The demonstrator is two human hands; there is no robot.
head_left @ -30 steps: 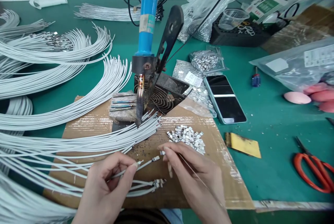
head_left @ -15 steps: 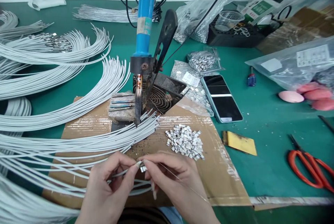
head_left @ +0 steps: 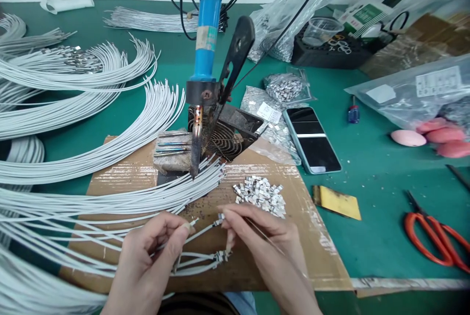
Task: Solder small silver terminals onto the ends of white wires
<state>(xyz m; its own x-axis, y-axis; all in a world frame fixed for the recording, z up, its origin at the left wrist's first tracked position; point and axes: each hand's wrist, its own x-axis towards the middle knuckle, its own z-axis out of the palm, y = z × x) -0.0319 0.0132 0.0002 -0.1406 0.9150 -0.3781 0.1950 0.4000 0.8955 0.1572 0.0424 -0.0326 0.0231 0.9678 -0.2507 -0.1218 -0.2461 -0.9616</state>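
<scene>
My left hand (head_left: 150, 261) is closed in a pinch on thin white wires (head_left: 200, 229) over the cardboard sheet (head_left: 304, 256). My right hand (head_left: 264, 241) pinches a small metal terminal (head_left: 221, 217) at the tip of one wire, and a thin strand runs back through its fingers. Other wires with terminals fitted (head_left: 220, 256) lie just below the hands. A heap of loose metal terminals (head_left: 260, 195) sits just beyond my right hand. The blue-handled soldering iron (head_left: 203, 60) hangs tip-down in its stand above the wire ends.
Curved bundles of white wire (head_left: 73, 124) fill the left of the green table. A small fan (head_left: 227, 134), bags of terminals (head_left: 286, 85), a phone (head_left: 312, 139), a yellow card (head_left: 336, 202), red scissors (head_left: 436, 236) and a small screwdriver (head_left: 353, 112) lie to the right.
Half a second ago my fingertips met at the wire near my left hand. My right hand has since slid out to the right, to the terminal at the wire's tip.
</scene>
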